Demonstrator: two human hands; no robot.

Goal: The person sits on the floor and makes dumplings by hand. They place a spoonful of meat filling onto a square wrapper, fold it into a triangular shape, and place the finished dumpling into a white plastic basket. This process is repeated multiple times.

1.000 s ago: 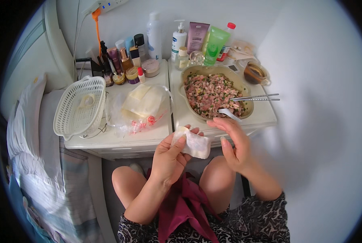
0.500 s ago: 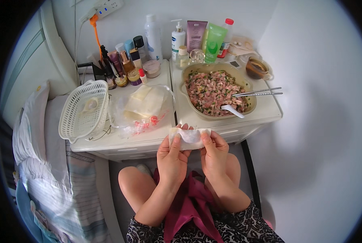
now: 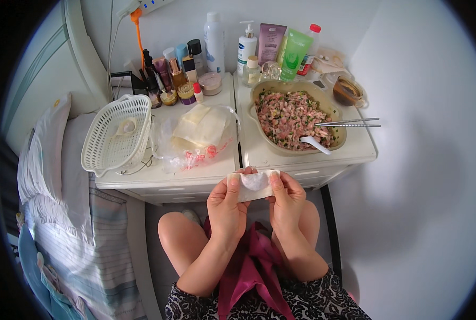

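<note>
Between both hands, in front of the cabinet edge, is a wonton [image 3: 254, 183]: a pale wrapper folded over a lump of filling that bulges at its middle. My left hand [image 3: 226, 198] pinches its left end, thumb on top and fingers behind. My right hand [image 3: 287, 200] grips the right end in the same way. Beyond them, a beige bowl [image 3: 254, 113] holds pink minced meat [image 3: 288, 114] flecked with green. A white spoon [image 3: 315, 144] and metal chopsticks [image 3: 350, 122] rest in it. Square wrappers [image 3: 200, 127] lie on a clear plastic bag [image 3: 187, 160] to the left.
A white basket [image 3: 97, 154] at the left holds one folded wonton [image 3: 126, 127]. Cosmetics bottles [image 3: 214, 42] and tubes [image 3: 296, 53] line the wall. A brown glass cup [image 3: 348, 92] stands at the right. The bed [image 3: 110, 229] is on my left, a wall [image 3: 419, 160] on my right.
The view has shifted a little, so the furniture appears further right. Both hands keep hold of the wonton, whose wrapper is now tilted and shows more of the filling's bulge.
</note>
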